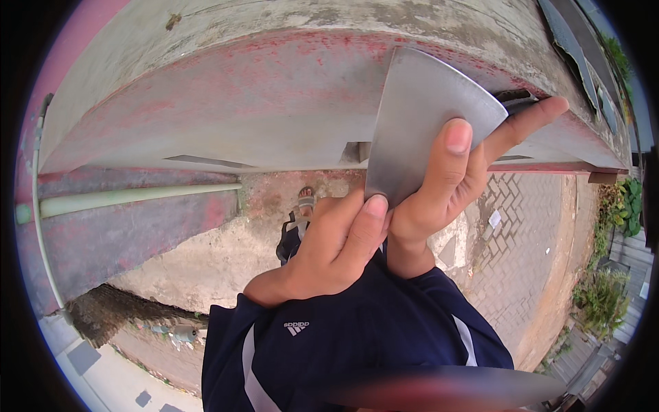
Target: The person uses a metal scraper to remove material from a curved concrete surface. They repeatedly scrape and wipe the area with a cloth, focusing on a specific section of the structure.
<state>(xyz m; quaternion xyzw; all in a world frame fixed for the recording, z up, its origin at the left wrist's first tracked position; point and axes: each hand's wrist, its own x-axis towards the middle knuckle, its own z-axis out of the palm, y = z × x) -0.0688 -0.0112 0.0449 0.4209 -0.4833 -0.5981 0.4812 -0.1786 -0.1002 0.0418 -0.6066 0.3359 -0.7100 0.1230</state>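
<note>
A flat, plain grey metal sheet (424, 103), shaped like a scraper blade, is held up in front of my chest. It widens toward its slightly curved far edge, and no handle shows. My left hand (322, 250) pinches its narrow near end between thumb and bent fingers. On the near face rests the thumb of my right hand (436, 196), at the right side of the sheet. The right index finger stretches out past the sheet's edge; fingers behind the metal are partly hidden. Beyond the sheet runs a wall (274, 89), pale grey with red paint traces.
The wall's rough concrete top (288, 19) curves across the far side. To the left, a pale pipe (137, 199) runs along a purple-grey wall. Paving blocks (511, 240) cover the ground at right, with plants (597, 295) beyond. A sandalled foot (305, 198) stands below.
</note>
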